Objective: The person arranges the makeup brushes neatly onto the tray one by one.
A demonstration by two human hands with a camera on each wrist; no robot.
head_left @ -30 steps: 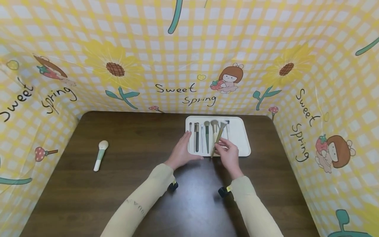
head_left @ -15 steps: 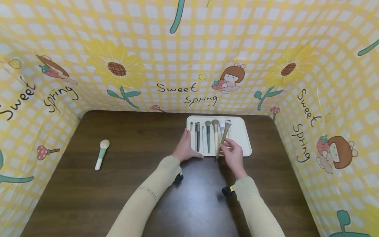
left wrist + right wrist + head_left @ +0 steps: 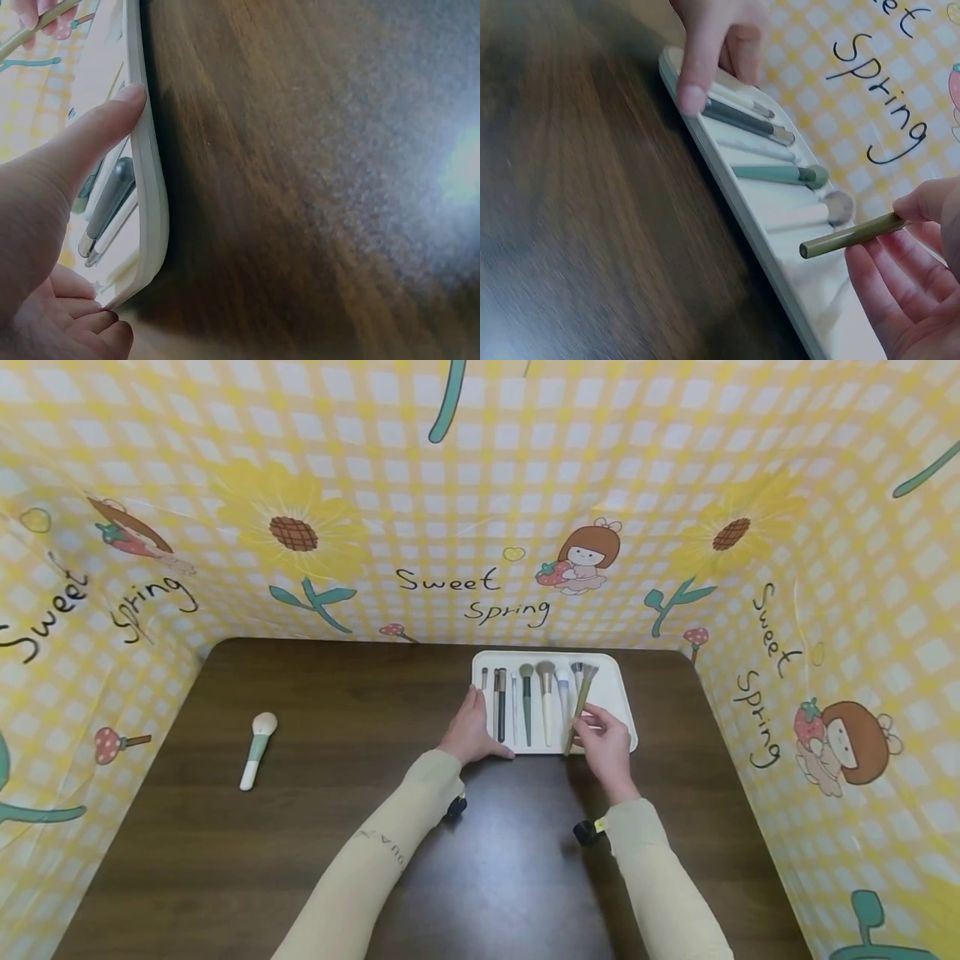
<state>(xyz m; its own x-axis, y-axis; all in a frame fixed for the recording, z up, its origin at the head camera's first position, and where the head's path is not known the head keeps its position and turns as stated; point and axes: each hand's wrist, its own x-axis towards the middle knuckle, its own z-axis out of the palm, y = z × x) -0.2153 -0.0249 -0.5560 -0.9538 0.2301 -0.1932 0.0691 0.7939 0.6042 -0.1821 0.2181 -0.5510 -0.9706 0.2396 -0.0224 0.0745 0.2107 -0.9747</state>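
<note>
My right hand (image 3: pixel 606 745) pinches an olive-handled makeup brush (image 3: pixel 581 697) between thumb and fingers, tilted over the right part of the white tray (image 3: pixel 617 702). In the right wrist view the handle's end (image 3: pixel 832 241) sticks out from the fingertips. My left hand (image 3: pixel 471 727) holds the tray's near left corner; the thumb (image 3: pixel 112 120) lies over the front rim and the fingers lie along the left side. Several brushes lie side by side in the tray, among them a green brush (image 3: pixel 527 706), a cream-handled brush (image 3: pixel 547 702) and a dark-handled brush (image 3: pixel 501 710).
On the left of the brown table (image 3: pixel 337 718) lies a white-and-green brush (image 3: pixel 258 752), apart from the tray. A yellow checked cloth (image 3: pixel 450 510) stands as walls at the back and both sides, close behind the tray.
My right hand has moved right with the olive brush, which now hangs past the white-and-blue brush. The left hand stays at the tray's corner.
</note>
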